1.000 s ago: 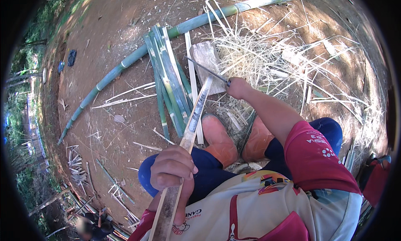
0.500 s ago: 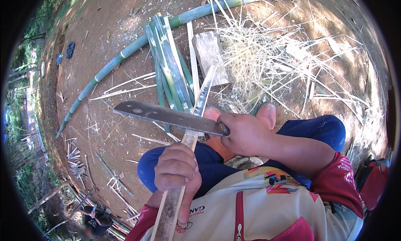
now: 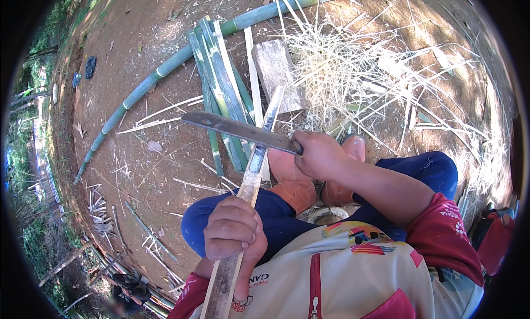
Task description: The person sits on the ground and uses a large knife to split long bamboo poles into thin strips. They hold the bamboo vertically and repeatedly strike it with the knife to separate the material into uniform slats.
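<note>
My left hand (image 3: 234, 230) is wrapped round a split bamboo strip (image 3: 255, 172), pale along its edges, which slants from my lap up and away toward a wooden block (image 3: 277, 70). In my right hand (image 3: 317, 156) is the handle of a machete (image 3: 243, 132) with a broad dark blade. The blade lies across the far part of the strip, pointing left. Beyond it several green split bamboo pieces (image 3: 223, 92) lie side by side on the ground.
A long green bamboo pole (image 3: 146, 86) curves across the far ground. Pale shavings (image 3: 353, 81) are heaped at the far right. My orange boots (image 3: 290, 178) stand just past my knees. Small sticks (image 3: 98, 211) lie at the left; another person (image 3: 130, 291) is at the lower left.
My right hand and the machete have moved away from me along the strip, and the blade tip has shifted right. My left hand keeps its grip in about the same place.
</note>
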{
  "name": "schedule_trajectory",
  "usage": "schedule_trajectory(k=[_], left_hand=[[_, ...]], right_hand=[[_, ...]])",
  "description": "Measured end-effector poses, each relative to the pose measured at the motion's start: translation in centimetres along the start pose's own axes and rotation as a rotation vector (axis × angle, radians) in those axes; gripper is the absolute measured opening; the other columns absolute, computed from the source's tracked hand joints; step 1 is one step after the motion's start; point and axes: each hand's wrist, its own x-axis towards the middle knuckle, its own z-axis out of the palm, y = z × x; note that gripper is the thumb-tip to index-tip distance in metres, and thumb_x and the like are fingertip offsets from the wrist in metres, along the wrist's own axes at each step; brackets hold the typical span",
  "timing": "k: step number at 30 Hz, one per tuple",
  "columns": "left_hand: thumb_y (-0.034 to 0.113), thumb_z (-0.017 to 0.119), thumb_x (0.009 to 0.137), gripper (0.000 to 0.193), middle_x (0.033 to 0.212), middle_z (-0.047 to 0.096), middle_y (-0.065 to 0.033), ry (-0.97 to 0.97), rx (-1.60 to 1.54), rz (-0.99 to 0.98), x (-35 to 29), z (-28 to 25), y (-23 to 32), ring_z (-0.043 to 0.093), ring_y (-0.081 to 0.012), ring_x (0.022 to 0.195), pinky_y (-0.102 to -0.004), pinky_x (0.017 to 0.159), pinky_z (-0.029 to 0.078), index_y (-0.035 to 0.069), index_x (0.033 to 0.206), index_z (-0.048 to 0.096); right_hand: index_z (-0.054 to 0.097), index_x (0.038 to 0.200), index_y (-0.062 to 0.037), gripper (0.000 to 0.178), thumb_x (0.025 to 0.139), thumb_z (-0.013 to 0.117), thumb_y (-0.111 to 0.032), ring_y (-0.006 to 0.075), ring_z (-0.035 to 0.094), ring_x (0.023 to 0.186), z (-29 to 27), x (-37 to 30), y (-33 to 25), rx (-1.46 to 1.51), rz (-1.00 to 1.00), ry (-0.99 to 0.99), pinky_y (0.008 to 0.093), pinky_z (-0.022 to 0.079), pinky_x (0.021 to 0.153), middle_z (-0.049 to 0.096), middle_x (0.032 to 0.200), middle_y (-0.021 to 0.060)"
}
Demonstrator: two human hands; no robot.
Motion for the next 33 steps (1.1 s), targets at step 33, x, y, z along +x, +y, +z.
schedule_trajectory(k=[33], left_hand=[[0.085,0.053,0.081,0.075,0.054,0.042,0.0016,0.144,0.032,0.112,0.9,2.1,-1.3,0.04,-0.0109,0.043,-0.0264,0.046,0.033,0.01,0.074,0.046]], right_hand=[[0.065,0.119,-0.0047,0.034,0.088,0.06,-0.017,0.0339,0.069,0.105,-1.1,10.3,7.0,-0.198,0.321,-0.156,0.0441,0.055,0.091,0.07,0.112,0.0191]])
